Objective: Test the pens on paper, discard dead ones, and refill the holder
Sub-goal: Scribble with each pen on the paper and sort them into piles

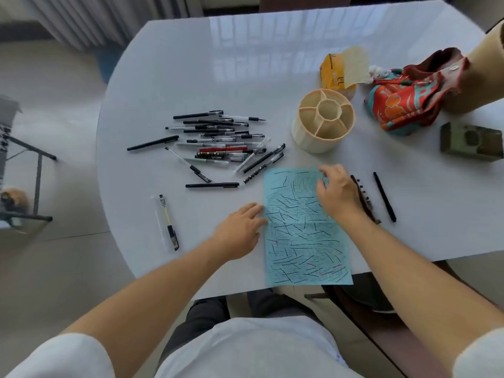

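Blue paper covered in ink strokes lies between your hands on the tabletop, your left hand flat at its edge, your right hand loosely curled and empty above it, pens heaped beyond your left, the holder beyond your right.

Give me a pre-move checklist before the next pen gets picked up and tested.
1. Left hand steadies the blue paper: ok, its fingers touch the left edge.
2. Right hand free: ok, no pen visible in it.
3. Blank space on paper: not ok, strokes nearly cover it.
4. Pens to test: ok, pen pile lies left of the holder.
5. Holder upright, compartments empty: ok.
6. Which pens are dead: cannot tell.
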Demonstrator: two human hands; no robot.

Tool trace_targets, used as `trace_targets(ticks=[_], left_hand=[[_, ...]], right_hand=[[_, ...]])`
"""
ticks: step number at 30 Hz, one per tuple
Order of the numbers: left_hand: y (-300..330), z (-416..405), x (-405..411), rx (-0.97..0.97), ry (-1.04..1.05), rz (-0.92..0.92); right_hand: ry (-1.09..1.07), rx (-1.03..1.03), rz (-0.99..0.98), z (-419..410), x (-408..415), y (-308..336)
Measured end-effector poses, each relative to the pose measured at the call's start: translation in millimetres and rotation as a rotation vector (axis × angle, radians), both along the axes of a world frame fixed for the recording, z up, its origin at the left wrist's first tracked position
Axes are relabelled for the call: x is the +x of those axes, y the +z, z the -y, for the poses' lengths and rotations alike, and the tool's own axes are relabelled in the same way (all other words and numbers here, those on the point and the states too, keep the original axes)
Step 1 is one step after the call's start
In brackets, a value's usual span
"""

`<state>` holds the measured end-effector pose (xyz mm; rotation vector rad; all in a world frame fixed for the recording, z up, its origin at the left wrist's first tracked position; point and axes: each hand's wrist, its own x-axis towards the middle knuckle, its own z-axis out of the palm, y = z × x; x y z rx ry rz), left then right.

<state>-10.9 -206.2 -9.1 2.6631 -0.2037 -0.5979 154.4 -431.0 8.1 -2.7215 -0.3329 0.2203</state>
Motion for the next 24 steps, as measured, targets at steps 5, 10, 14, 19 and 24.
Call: trace_targets(ticks=[5,10,14,19,24], left_hand=[[10,1,6,0.004,-0.017,-0.058],[14,1,4,-0.013,-0.015,-0.074],[12,-1,3,-0.063,0.021,-0.087],[16,-4,6,-0.305,0.378,0.038],[33,6,21,-0.527,0.490,-0.081]], right_hand=[[0.382,0.080,-0.060,-105,8,5],[0.541,-0.347,0.049,-133,3,-6],[0.543,-0.187,0.128,-122,6,6],[0.160,0.448,-0.057,-81,-7,39],[-0.153,0.903,-0.627,-44,-45,42]])
